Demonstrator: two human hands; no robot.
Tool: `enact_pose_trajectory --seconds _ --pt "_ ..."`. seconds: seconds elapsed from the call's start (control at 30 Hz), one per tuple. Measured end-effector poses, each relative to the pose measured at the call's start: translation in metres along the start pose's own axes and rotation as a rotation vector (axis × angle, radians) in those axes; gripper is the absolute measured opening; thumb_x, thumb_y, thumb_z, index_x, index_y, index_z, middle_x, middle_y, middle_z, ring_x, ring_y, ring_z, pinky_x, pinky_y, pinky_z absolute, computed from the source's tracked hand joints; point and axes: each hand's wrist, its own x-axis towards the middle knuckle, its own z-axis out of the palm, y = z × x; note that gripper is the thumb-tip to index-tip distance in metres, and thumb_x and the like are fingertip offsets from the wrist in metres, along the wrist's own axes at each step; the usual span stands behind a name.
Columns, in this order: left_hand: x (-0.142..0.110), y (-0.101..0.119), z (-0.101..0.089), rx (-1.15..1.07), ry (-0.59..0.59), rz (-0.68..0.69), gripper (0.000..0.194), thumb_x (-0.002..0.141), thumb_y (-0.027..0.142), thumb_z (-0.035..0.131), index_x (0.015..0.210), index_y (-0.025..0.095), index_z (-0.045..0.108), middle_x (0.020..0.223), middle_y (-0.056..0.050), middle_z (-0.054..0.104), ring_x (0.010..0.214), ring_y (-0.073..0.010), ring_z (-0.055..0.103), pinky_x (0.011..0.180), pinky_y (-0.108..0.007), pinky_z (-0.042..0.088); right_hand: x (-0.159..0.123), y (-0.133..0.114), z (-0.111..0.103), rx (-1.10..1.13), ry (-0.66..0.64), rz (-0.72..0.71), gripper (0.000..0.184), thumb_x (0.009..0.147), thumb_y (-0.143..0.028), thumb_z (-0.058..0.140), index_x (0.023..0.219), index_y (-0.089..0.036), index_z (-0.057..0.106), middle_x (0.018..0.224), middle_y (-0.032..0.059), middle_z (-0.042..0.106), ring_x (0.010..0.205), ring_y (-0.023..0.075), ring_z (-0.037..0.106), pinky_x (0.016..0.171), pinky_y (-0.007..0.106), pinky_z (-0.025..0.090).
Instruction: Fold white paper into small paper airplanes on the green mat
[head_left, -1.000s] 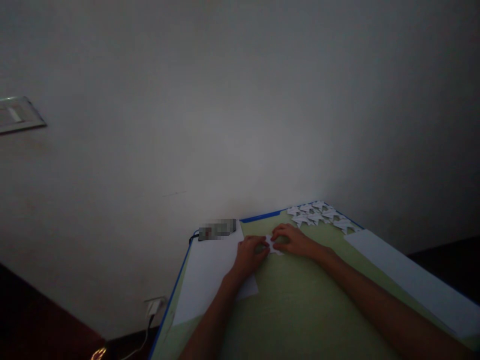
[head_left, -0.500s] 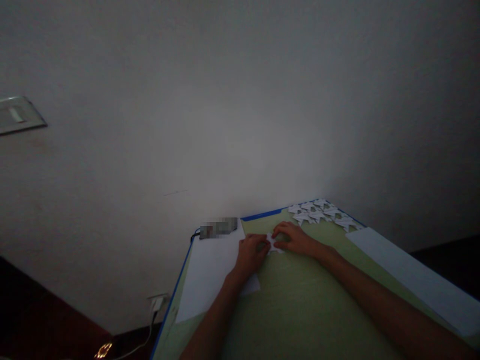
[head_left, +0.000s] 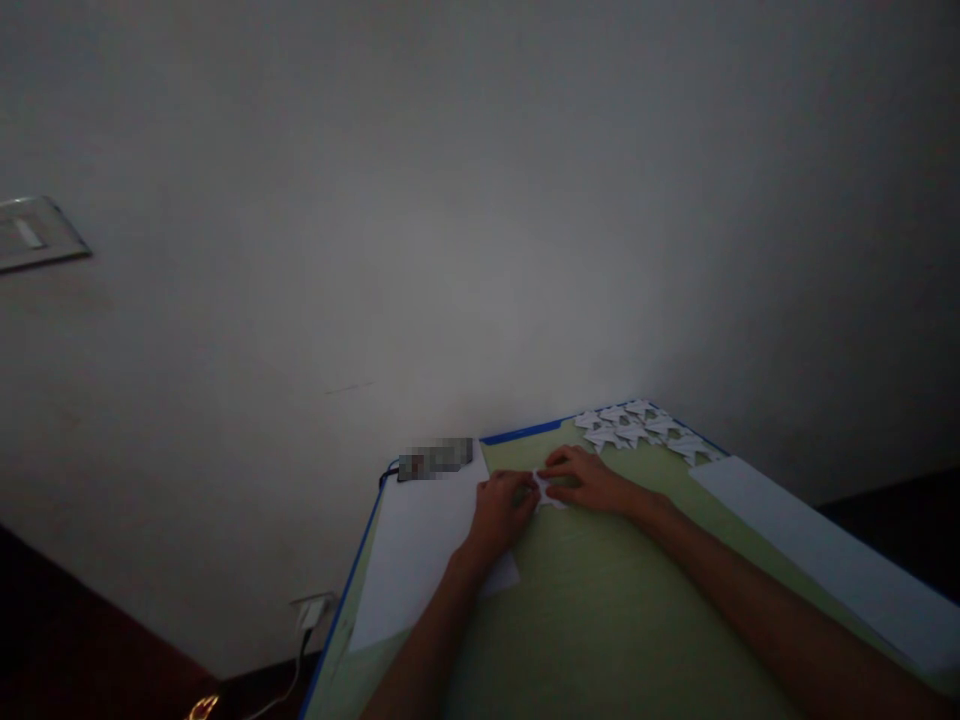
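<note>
Folded white paper piece (head_left: pixel 550 499), small and pale with angular edges, lies on the green worktop (head_left: pixel 622 610) near its far side, between my operator's two hands. I see a pointed lower edge showing below the fingers; the rest is partly covered, and I can't read its creases from here. Left hand (head_left: pixel 499 510): thumb and fingers are pinched close together on the piece's left side. Right hand (head_left: pixel 589 482): thumb and index reach its right side with a narrow gap between their tips, and I cannot tell whether they grip it.

Beyond, towards the far right corner, I have a cluster of white origami pieces (head_left: pixel 634 433) with sharp points and notches, set close together. Long white paper (head_left: pixel 817 555) runs along the right edge. On the left, a broad white sheet (head_left: pixel 412 560) lies partly under the left arm, with a pixelated dark object (head_left: pixel 435 459) at its far end, against the wall (head_left: pixel 480 230).
</note>
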Motion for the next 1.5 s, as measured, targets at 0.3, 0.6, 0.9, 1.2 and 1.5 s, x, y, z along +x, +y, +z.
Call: enact_pose_trajectory --seconds 0.3,0.6,0.9,1.2,1.5 --pt "-0.001 0.002 0.0 0.014 -0.001 0.013 0.024 0.091 0.022 0.07 0.114 0.023 0.075 0.123 -0.005 0.076 0.121 -0.0256 0.064 0.106 -0.045 0.045 -0.002 -0.01 -0.003 -0.049 -0.027 0.048 0.045 0.095 -0.043 0.063 0.138 -0.03 0.065 0.132 0.012 0.061 0.127 0.0312 0.051 0.108 0.053 0.039" --pt "0.001 -0.006 0.006 0.013 0.024 0.04 0.022 0.09 0.02 0.071 0.111 0.023 0.077 0.123 -0.005 0.076 0.119 -0.0253 0.065 0.105 -0.045 0.045 -0.004 -0.012 -0.004 -0.138 -0.042 -0.039 0.045 0.1 -0.044 0.055 0.145 -0.04 0.059 0.126 0.0109 0.06 0.122 0.0299 0.052 0.104 0.051 0.039" --pt "-0.001 -0.001 0.003 0.003 0.015 0.029 0.021 0.09 0.022 0.069 0.11 0.025 0.076 0.124 -0.004 0.075 0.12 -0.0252 0.064 0.106 -0.046 0.043 -0.004 -0.013 -0.001 -0.15 -0.069 -0.047 0.04 0.102 -0.041 0.051 0.141 -0.038 0.062 0.148 0.0112 0.052 0.138 0.0338 0.042 0.109 0.059 0.034" --pt "0.0 -0.001 0.006 0.107 -0.05 0.029 0.033 0.095 0.025 0.061 0.127 0.025 0.066 0.132 -0.007 0.071 0.129 -0.0272 0.057 0.107 -0.048 0.039 0.0 -0.009 0.005 -0.017 0.024 0.03 0.046 0.093 -0.037 0.065 0.135 -0.018 0.065 0.137 0.0161 0.06 0.131 0.0314 0.051 0.112 0.05 0.039" --pt "-0.003 0.003 0.002 0.154 -0.091 0.068 0.034 0.098 0.026 0.054 0.132 0.025 0.063 0.134 -0.008 0.069 0.131 -0.0277 0.054 0.105 -0.047 0.038 -0.002 -0.013 -0.003 -0.075 -0.008 -0.052 0.041 0.098 -0.039 0.057 0.132 -0.019 0.069 0.128 0.0151 0.062 0.125 0.0299 0.054 0.109 0.047 0.042"
